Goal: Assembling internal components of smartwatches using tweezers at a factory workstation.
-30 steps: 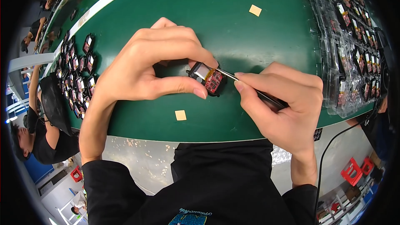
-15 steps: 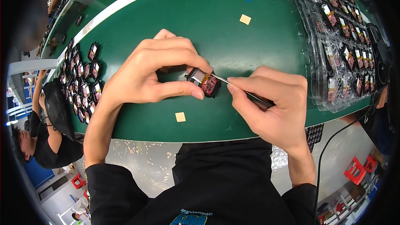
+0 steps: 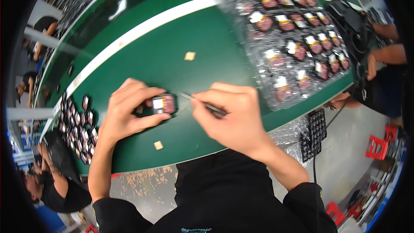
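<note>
Between the thumb and fingers of my left hand (image 3: 129, 112) is a small black-cased electronic module (image 3: 164, 104), with a white rectangle and a reddish circuit board showing on its face. It is held low over the green table. To its right, my right hand (image 3: 235, 121) is closed around slim tweezers (image 3: 186, 96) with a metallic tip and a dark body. The tip points toward the module but stands a little apart from it. Motion blur hides the module's small parts.
Clear plastic trays (image 3: 263, 71) full of similar modules stand at the right. A cluster of modules (image 3: 77, 125) lies at the left. Yellowish square pieces (image 3: 189, 56) dot the green table (image 3: 207, 34). A person's arm (image 3: 386, 56) is at the far right, another person (image 3: 60, 185) at the left.
The view has swung to the right, bringing more of the trays in. The tweezers' tip has come away from the module, leaving a gap. My left hand keeps its hold.
</note>
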The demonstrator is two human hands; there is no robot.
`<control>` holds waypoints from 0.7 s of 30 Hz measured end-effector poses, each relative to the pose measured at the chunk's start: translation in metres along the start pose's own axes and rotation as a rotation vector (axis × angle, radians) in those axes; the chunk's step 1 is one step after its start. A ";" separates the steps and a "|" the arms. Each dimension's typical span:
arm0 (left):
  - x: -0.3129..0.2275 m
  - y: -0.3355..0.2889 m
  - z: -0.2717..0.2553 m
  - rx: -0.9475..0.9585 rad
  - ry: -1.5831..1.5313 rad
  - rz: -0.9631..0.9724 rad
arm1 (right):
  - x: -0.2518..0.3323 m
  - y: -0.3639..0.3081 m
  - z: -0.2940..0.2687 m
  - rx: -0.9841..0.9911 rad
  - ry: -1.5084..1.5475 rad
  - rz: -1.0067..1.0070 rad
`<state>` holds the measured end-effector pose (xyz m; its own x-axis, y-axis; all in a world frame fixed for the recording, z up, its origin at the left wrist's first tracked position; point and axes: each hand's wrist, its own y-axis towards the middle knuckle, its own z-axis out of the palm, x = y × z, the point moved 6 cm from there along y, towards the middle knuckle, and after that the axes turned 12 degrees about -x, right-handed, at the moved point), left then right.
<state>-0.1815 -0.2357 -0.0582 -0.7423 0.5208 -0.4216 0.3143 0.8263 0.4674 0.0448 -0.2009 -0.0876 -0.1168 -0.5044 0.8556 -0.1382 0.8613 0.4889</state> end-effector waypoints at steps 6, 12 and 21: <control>-0.024 0.069 -0.007 -0.130 -0.223 0.030 | -0.001 -0.002 0.003 -0.029 0.084 0.039; -0.111 0.170 0.087 0.030 -0.394 0.545 | -0.002 -0.001 0.006 -0.023 0.167 0.028; -0.106 0.174 0.109 0.113 -0.340 0.503 | 0.001 -0.005 0.005 0.010 0.036 0.031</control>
<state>0.0161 -0.1242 -0.0167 -0.2624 0.8765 -0.4037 0.6512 0.4695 0.5962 0.0406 -0.2060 -0.0900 -0.0861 -0.4751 0.8757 -0.1446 0.8756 0.4609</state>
